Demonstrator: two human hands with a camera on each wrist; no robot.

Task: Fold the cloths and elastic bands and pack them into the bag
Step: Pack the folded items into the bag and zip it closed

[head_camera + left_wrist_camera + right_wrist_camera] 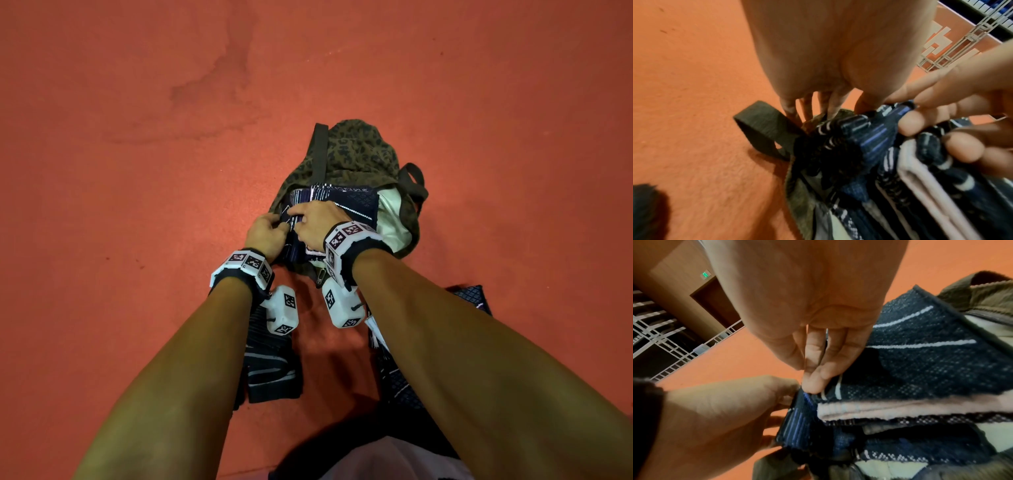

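Observation:
An olive leopard-print bag (359, 154) lies open on the red floor. Folded navy patterned cloths (349, 200) fill its mouth. At the mouth's left edge, my left hand (278, 224) grips the bag's rim; its fingers (807, 107) go behind the rim and the thumb lies on the cloths (869, 142). Just beside it, my right hand (297, 219) lies on the stack. In the right wrist view its fingertips (816, 382) pinch the edge of the top navy cloth (931, 363). The bag's inside below the stack is hidden.
A dark striped cloth (270, 359) lies on the floor under my left forearm. A diamond-patterned cloth (471, 296) lies under my right forearm. The bag's straps (320, 150) spread outward and its pale lining (394, 219) shows at right. A white railing (953, 48) stands beyond.

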